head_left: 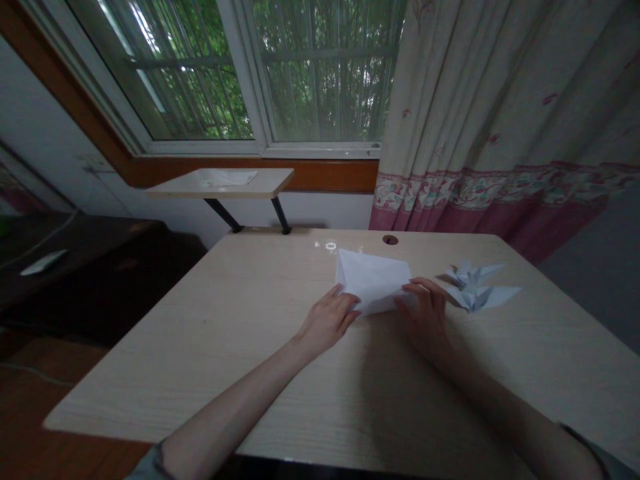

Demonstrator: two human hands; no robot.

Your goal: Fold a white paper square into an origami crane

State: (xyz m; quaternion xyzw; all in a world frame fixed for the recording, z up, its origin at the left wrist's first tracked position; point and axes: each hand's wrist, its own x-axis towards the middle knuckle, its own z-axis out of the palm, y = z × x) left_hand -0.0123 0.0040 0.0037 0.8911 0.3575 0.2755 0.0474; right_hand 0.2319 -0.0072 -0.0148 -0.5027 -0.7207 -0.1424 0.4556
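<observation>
A sheet of white paper [373, 280], folded into a pointed shape, lies on the pale wood-grain desk [200, 353]. My left hand [327, 319] pinches its lower left side, with the fingers on top of the paper. My right hand [425, 310] grips its right corner, with the fingertips over the fold. Just right of that hand lie two white origami cranes [473, 287], close together and touching neither hand. The paper's underside is hidden.
The desk's far edge has a round cable hole [390, 240]. Behind it stands a small raised wooden shelf [220, 183] on dark legs, below a window and a floral curtain [490, 120]. A dark cabinet [75, 267] stands at the left.
</observation>
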